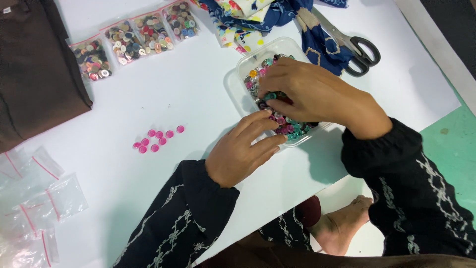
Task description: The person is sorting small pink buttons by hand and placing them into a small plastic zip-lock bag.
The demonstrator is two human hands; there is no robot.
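reaching right hand (317,94) into button tray (238,79); left hand (243,149) flat alongside.

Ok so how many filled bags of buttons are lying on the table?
4, in a row along the table's far left: first bag, second bag, third bag, fourth bag. The patterned fabric beside them may hide more.

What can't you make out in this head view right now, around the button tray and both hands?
- Right hand covers much of the clear tray; buttons beneath are hidden.
- Whether its fingertips pinch a button: too small to tell.
- Left hand fingertips hide the tray's near rim.
- Scissors blades run under the patterned cloth.
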